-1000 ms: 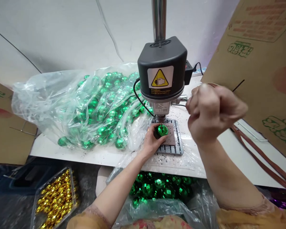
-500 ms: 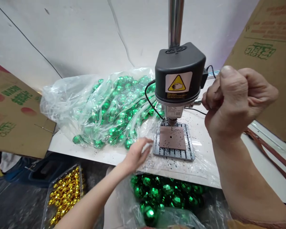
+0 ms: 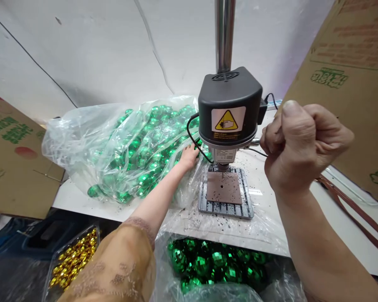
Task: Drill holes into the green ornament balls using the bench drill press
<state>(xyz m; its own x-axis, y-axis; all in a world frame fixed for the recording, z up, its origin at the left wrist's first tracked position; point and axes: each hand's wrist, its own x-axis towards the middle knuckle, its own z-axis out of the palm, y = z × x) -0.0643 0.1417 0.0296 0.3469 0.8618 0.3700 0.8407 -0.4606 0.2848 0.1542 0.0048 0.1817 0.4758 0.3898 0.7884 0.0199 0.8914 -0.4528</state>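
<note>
A black drill press [image 3: 231,105] with a yellow warning label stands over a slotted metal base [image 3: 248,205]. On the base lies a brown plate [image 3: 217,193] with a small hole, strewn with dark shavings. My right hand [image 3: 305,144] is closed round the press's lever at the right. My left hand [image 3: 189,157] reaches to the open side of a clear plastic bag [image 3: 72,134] of shiny green balls [image 3: 154,113]. Its fingers are apart among the balls behind the press's cable, their tips partly hidden.
More green balls [image 3: 219,258] lie in a bag below the table's front edge. A clear tub of gold balls [image 3: 74,258] sits at the lower left. Cardboard boxes [image 3: 15,167] flank the table, another [image 3: 343,96] at right. Brown straps [image 3: 353,205] lie on the right.
My left hand has moved forward from beside the metal base to the green balls in the bag. My right hand keeps its hold on the lever. The view has shifted slightly.
</note>
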